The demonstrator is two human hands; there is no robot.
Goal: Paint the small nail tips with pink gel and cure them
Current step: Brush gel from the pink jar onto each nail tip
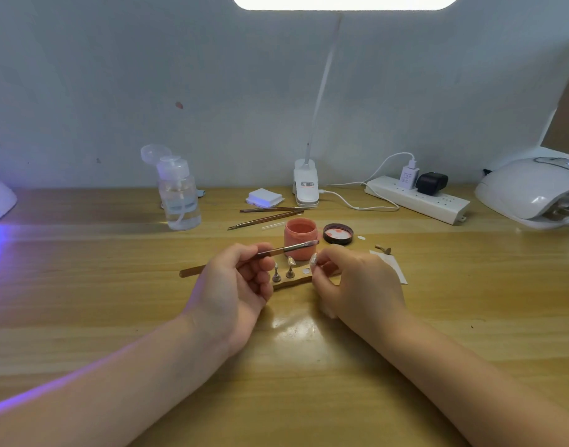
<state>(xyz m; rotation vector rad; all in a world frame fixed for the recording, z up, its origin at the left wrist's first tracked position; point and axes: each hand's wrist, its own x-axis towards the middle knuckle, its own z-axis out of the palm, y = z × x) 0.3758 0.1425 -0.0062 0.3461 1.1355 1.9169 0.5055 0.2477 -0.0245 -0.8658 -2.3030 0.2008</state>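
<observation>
Pinching a nail tip (313,259) in the right hand (351,279) and gripping the brush (286,249) in the left hand (234,285), the person seems mid-painting; next, dip bristles in the pink jar (300,234) at twelve o'clock.

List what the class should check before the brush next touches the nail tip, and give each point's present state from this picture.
1. Pink gel jar open, lid off beside it: ok.
2. Brush held in the left hand: ok.
3. Gel loaded on the brush tip: cannot tell, too small.
4. Nail tip pinched in the right hand: ok.
5. Two more stands upright on the wooden base: ok.
6. Curing lamp within reach on the right: ok; whether switched on, cannot tell.
</observation>
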